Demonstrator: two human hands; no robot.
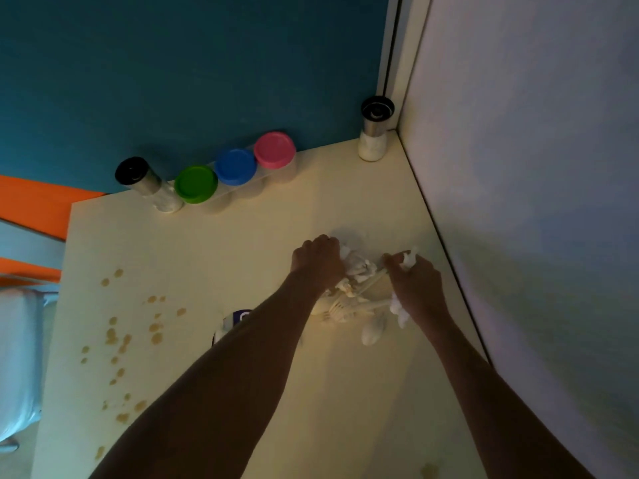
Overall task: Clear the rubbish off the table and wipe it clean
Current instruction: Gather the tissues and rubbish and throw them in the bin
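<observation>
Across the pale cream surface (242, 243), largest of all that was seen, a scatter of brown spill spots (117, 340) was spread over the left part, well apart from the hands. Along the far edge, against a teal wall, a row of clear tubs with green, blue and pink lids (235, 167) was flanked by two steel-collared grinders with black caps (145, 181), one of them in the far right corner.

Near the right edge, a heap of crumpled white tissues and pale plastic cutlery (352, 292) was being gathered between both hands. The left hand (318, 261) was seen curled into a fist over the far side of the heap, its fingers closed on tissue. The right hand (415, 281) was clenched on a wad of tissue, with what looked like a cutlery handle passing under it. A small purple-and-white packet (238, 319) lay partly hidden beneath the left forearm.

For the step to be done well, the heap would best be drawn inward from both sides and compressed, so that the stiff cutlery is wrapped inside the tissue and nothing is dropped when lifted. The loose tissue nearest the body should be swept in first.
</observation>
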